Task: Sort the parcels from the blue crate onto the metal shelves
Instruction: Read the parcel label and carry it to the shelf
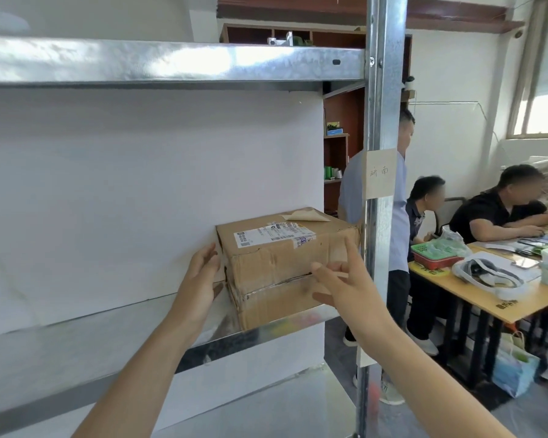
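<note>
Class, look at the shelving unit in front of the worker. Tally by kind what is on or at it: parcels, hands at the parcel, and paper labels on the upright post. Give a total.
Cardboard parcel on the metal shelf: 1
Hands at the parcel, left hand and right hand: 2
Paper label on the upright post: 1
Total: 4

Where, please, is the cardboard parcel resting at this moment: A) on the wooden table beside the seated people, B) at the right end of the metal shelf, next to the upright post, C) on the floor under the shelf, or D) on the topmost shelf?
B: the cardboard parcel sits on the metal shelf beside the upright post, with the left hand and right hand at its sides.
</note>
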Demonstrator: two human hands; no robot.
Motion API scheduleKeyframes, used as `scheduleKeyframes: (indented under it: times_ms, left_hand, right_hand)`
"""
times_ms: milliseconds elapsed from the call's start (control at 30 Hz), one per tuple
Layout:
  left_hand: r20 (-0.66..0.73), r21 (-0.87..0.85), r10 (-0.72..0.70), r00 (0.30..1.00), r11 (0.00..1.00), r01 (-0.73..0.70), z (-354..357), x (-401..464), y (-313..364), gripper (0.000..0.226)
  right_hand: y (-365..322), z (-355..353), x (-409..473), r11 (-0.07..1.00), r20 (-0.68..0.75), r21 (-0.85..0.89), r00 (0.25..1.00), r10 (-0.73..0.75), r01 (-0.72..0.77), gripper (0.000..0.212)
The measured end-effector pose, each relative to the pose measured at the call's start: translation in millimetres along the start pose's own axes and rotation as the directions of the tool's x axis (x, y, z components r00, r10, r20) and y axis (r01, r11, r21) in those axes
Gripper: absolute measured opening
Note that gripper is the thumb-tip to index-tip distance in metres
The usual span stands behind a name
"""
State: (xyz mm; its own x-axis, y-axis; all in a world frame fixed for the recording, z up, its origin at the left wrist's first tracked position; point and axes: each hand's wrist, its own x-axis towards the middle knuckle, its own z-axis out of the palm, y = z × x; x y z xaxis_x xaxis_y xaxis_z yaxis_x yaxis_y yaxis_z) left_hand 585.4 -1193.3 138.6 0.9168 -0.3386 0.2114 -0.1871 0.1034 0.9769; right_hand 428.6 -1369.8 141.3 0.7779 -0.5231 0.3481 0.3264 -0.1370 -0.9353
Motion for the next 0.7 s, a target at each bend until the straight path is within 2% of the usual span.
scheduleKeyframes:
  times_ms: [67, 167, 300, 433, 533, 700]
  left_hand:
    - [-0.055, -0.034, 0.02, 0.998, 0.999, -0.022, -7.5, -6.6, 7.8, 0.035]
    - [-0.132, -0.131, 0.056, 0.99, 0.989, -0.073, -19.5, -22.7, 25.1, 0.03]
    - [-0.205, -0.141, 0.123, 0.971, 0.978, -0.154, -44.3, -51.3, 37.7, 0.033]
    - [-0.292, -0.15, 0.129, 0.948, 0.972, -0.179, -82.2, -89.1, 37.4, 0.039]
    - [-0.396, -0.064, 0.131, 0.909, 0.983, -0.17, -116.4, -122.9, 37.9, 0.04]
    - [-0.558, 0.042, 0.142, 0.817, 0.989, -0.144, -181.3, -191.2, 41.3, 0.045]
  right_hand:
    - [-5.7, -3.9, 2.2, 0.999, -0.033, 0.023, 0.998, -0.048, 0.049, 0.062]
    - [-16.6, -4.2, 6.3, 0.982, -0.051, 0.114, 0.989, -0.142, 0.147, 0.057]
    - [-24.7, 11.1, 10.7, 0.932, 0.041, 0.311, 0.977, -0.211, 0.188, 0.044]
    - [-22.4, 51.2, 8.7, 0.878, 0.208, 0.474, 0.959, -0.191, 0.072, 0.036]
    - [-15.6, 93.6, 2.7, 0.847, 0.341, 0.526, 0.931, -0.13, -0.074, 0.038]
    - [-12.2, 175.5, -33.1, 0.827, 0.57, 0.501, 0.816, -0.095, -0.254, 0.035]
